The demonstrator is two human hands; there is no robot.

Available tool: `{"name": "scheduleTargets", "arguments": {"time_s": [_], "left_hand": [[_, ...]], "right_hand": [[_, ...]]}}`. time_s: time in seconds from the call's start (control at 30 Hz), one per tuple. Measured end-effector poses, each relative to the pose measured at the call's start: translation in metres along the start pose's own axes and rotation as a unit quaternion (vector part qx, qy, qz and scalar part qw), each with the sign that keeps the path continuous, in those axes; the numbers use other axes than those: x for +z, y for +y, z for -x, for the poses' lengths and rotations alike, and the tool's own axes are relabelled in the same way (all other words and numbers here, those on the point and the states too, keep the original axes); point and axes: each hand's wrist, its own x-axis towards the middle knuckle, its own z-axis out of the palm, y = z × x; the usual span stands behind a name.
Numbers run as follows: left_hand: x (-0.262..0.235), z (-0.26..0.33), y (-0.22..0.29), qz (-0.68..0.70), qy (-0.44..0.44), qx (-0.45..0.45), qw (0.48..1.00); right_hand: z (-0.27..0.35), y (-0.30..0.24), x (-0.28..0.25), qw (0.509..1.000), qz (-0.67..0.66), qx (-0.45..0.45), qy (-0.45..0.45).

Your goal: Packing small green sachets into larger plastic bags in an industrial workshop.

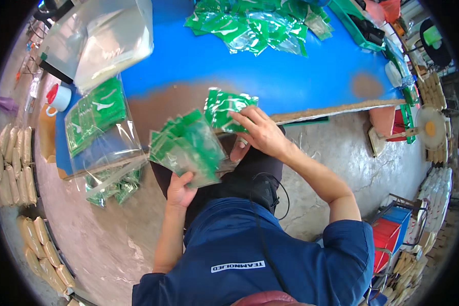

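Observation:
My left hand (181, 190) is closed on a fanned stack of green and clear plastic packets (188, 145), its thumb on top, over my lap. My right hand (262, 131) pinches more green packets (220, 108) at the table's front edge, just beyond the stack. The undersides of both bundles are hidden. Left of them, a large clear bag (130, 122) with green packets (97, 115) inside lies across the table edge, its open end hanging down.
The blue table (229, 71) has a worn brown front edge. Loose green packets (255, 25) are heaped at the back. At left stand a clear plastic bin (107, 43) and a white mug (59, 97). A green tray (357, 25) sits back right; a fan (430, 127) stands right.

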Motion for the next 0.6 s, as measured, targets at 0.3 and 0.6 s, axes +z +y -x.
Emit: {"name": "scheduleTargets", "arguments": {"time_s": [0.3,0.6], "left_hand": [[0.017,-0.010,0.001,0.070,-0.028,0.003,0.997],[0.012,0.019,0.009,-0.004,0.007,0.069,0.998]], "right_hand": [[-0.087,-0.013,0.015,0.877,-0.399,0.246,0.107],[-0.161,0.148,0.053,0.983,0.088,0.163,0.004]]}}
